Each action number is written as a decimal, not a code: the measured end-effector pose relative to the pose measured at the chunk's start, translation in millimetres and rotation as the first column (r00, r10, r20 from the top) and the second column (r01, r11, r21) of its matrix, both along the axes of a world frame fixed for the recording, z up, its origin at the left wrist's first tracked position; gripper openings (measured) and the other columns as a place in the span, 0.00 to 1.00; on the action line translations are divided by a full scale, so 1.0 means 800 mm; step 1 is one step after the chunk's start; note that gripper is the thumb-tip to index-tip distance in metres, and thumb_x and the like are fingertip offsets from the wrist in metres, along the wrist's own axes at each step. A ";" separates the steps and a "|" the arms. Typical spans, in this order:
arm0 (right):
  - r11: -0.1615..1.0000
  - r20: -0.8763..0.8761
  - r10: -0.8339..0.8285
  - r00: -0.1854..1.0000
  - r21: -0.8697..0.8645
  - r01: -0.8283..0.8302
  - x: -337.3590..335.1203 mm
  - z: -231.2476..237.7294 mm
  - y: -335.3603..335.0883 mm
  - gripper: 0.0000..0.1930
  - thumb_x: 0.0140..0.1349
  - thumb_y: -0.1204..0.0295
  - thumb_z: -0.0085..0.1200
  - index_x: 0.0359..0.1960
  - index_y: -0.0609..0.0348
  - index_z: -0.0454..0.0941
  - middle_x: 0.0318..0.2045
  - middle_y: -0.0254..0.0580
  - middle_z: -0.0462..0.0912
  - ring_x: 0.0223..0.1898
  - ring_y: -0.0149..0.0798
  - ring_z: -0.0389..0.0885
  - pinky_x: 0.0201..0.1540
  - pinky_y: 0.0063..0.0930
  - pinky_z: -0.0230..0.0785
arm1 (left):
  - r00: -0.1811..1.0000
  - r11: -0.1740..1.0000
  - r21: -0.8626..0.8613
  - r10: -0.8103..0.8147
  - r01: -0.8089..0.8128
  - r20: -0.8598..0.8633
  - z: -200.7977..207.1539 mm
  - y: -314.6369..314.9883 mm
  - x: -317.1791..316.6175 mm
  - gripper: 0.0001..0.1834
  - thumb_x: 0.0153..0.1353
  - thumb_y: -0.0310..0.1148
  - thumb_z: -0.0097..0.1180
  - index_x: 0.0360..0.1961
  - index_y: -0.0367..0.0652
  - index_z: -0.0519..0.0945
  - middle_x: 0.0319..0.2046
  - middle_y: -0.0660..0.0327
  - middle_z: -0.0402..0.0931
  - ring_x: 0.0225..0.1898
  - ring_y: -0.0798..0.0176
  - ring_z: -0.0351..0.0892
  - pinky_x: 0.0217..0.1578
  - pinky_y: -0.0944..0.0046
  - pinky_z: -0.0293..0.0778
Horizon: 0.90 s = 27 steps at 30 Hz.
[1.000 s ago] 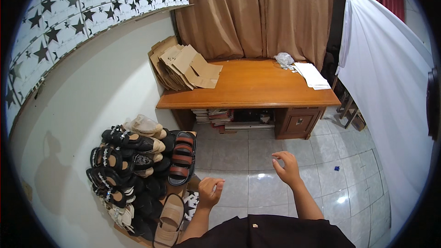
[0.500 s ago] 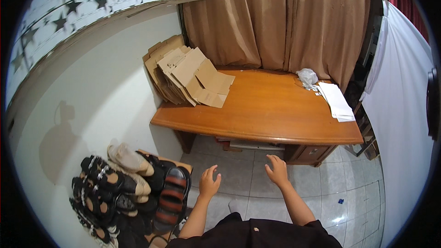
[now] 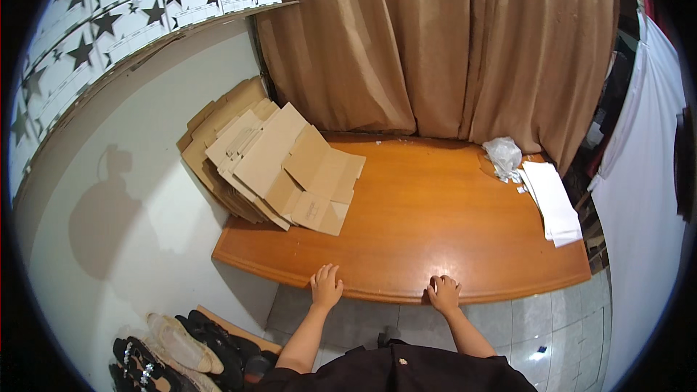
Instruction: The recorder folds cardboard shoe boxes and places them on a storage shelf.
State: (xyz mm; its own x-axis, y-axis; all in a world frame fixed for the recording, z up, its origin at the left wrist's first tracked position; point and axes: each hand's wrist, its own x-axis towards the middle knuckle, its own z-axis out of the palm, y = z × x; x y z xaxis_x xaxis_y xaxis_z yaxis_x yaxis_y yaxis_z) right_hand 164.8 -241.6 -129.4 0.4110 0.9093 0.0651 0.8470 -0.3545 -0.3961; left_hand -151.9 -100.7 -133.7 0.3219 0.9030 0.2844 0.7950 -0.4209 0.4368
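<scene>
A brown wooden desk [image 3: 406,247] spans the middle, its front edge right before me. My left hand [image 3: 327,287] is at this edge on the left, fingers stretched forward and holding nothing. Further right, my right hand [image 3: 443,293] meets the same edge, its fingers slightly bent and apart, also empty. Whether the fingertips press on the wood I cannot tell. Flattened cardboard boxes [image 3: 265,163] lie stacked at the desk's left end, leaning toward the wall, beyond my left hand.
White paper sheets [image 3: 552,203] and a clear plastic bag [image 3: 502,154] with small white pieces lie at the desk's right. Brown curtains [image 3: 435,43] hang behind. Shoes [image 3: 185,348] are piled at lower left. A white cloth [image 3: 639,138] hangs at right; a small blue scrap [image 3: 538,353] lies on the tiles.
I have come closer to the desk, so it fills more of the view. Both hands have gone from above the floor to the desk's front edge. The shoes have slid toward the lower rim.
</scene>
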 end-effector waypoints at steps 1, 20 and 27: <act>0.998 0.083 0.005 0.997 0.069 -0.011 0.008 -0.011 0.014 0.18 0.55 0.58 0.49 0.45 0.49 0.75 0.44 0.46 0.74 0.47 0.49 0.69 0.54 0.55 0.51 | 0.999 1.000 -0.020 0.010 -0.010 -0.032 0.001 0.025 0.008 0.26 0.54 0.35 0.54 0.56 0.44 0.69 0.58 0.55 0.65 0.62 0.54 0.58 0.60 0.48 0.52; 0.952 -0.032 0.145 0.989 0.278 -0.131 0.042 -0.038 0.175 0.10 0.55 0.65 0.50 0.38 0.50 0.77 0.39 0.42 0.76 0.47 0.43 0.71 0.56 0.60 0.46 | 0.934 0.913 -0.368 0.040 -0.179 -0.356 -0.035 0.230 0.055 0.39 0.63 0.56 0.38 0.67 0.41 0.51 0.68 0.54 0.44 0.69 0.51 0.41 0.64 0.40 0.39; 0.942 -0.092 0.031 0.995 0.336 0.002 0.011 -0.025 0.179 0.13 0.56 0.66 0.50 0.42 0.53 0.75 0.44 0.44 0.74 0.51 0.45 0.68 0.58 0.62 0.44 | 0.864 0.933 -0.330 -0.279 0.141 -0.419 -0.027 0.202 0.038 0.35 0.65 0.52 0.35 0.65 0.39 0.54 0.67 0.52 0.49 0.68 0.49 0.46 0.63 0.45 0.46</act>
State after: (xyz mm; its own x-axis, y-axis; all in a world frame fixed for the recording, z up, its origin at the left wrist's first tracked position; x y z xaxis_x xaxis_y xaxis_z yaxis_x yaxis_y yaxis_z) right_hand 173.9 -98.2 -149.3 0.4168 0.8475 0.3287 0.8039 -0.1749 -0.5684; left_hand -121.6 61.2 -155.2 0.5429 0.8175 -0.1922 0.8387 -0.5158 0.1748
